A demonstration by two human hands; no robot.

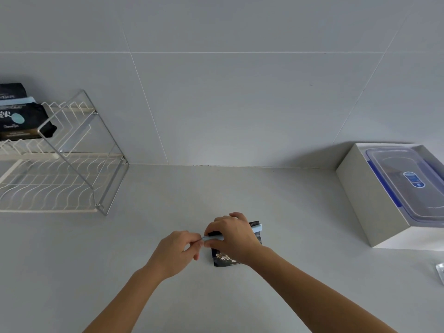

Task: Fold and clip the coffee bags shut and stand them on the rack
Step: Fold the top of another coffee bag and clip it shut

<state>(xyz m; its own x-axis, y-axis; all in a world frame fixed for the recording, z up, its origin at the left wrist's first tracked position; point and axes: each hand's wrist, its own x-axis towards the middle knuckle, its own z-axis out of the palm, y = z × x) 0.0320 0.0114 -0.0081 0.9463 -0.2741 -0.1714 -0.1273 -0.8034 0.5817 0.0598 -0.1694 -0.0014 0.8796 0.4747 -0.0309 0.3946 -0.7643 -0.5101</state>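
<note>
Here, left hand (176, 251) and right hand (234, 235), fingers pinched on the pale clip (256, 229) across the coffee bag (222, 258).

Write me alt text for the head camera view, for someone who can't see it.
Two hands press a pale blue clip across the top of a black coffee bag lying on a grey counter; the left hand pinches the clip's end and the right hand covers its middle. A wire rack at left holds clipped bags.

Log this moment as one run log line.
both hands: left hand, right hand | closing clip on coffee bag | rack: bags present
</note>
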